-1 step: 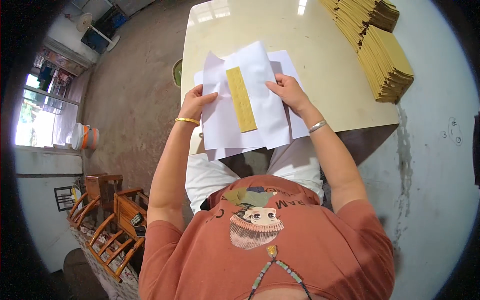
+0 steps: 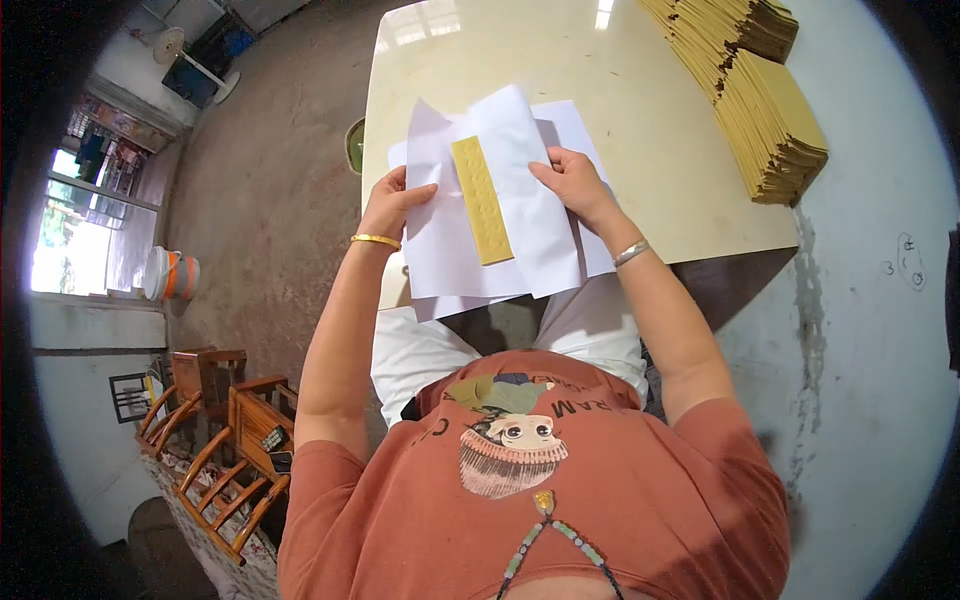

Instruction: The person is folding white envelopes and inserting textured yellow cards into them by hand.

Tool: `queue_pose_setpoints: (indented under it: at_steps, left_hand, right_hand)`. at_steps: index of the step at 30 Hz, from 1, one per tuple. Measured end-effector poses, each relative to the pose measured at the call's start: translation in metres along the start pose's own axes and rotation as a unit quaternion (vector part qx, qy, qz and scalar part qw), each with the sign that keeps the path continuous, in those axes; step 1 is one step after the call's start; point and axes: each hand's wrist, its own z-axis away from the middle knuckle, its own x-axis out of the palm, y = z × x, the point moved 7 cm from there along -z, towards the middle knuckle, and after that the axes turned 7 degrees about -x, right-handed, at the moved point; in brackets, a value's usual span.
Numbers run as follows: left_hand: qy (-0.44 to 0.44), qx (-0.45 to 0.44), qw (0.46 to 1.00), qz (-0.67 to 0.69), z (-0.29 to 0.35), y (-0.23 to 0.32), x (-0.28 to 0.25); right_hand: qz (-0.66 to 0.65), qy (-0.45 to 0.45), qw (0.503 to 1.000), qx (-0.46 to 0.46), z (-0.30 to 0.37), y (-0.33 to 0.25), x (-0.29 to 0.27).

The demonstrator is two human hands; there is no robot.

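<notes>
A white sheet of paper (image 2: 540,225) is held over the near edge of the table, its left and right sides bent up. Along its middle lies a narrow yellow strip (image 2: 482,200) with a dimpled surface, slightly tilted. My left hand (image 2: 388,206) pinches the sheet's left side, thumb on top and fingers underneath. On the other side my right hand (image 2: 580,185) is closed on the right edge, its thumb toward the strip. More white paper (image 2: 570,122) shows beneath the held sheet; how many sheets there are, I cannot tell.
Stacks of yellow folded paper (image 2: 770,125) stand along the right edge of the cream table (image 2: 690,180), against the wall. A green container (image 2: 355,145) sits beside the table's left edge. Farther left are a white bucket (image 2: 160,272) and wooden chairs (image 2: 235,440).
My right hand and the right side of the paper have shifted very slightly left. The strip and my left hand look nearly the same.
</notes>
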Motion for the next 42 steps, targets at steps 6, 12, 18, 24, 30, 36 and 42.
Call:
queue_pose_setpoints:
  at_steps: [6,12,18,24,30,36,42]
  left_hand:
    - [-0.014,0.03,0.999,-0.029,0.007,0.019,0.027]
    - [-0.015,0.032,0.998,-0.047,-0.001,0.02,0.047]
    - [-0.021,-0.011,0.994,-0.108,-0.011,0.017,0.068]
    - [0.012,-0.016,0.963,-0.269,-0.026,-0.01,0.088]
    - [0.013,0.008,0.975,-0.222,-0.022,-0.022,0.084]
    - [0.041,0.13,0.91,-0.393,-0.003,-0.025,0.096]
    - [0.024,0.18,0.904,-0.386,0.03,-0.027,0.104]
  right_hand:
    - [0.144,0.077,0.986,-0.021,-0.004,-0.01,-0.003]
    - [0.177,0.081,0.981,-0.007,-0.004,-0.013,0.001]
    - [0.209,0.067,0.976,0.003,-0.002,-0.025,0.003]
    - [0.22,0.067,0.973,-0.004,-0.003,-0.021,0.005]
    - [0.232,0.068,0.97,-0.008,-0.002,-0.025,0.005]
    - [0.253,0.069,0.965,-0.017,-0.005,-0.022,0.007]
    - [0.241,0.046,0.969,0.013,-0.007,-0.022,0.006]
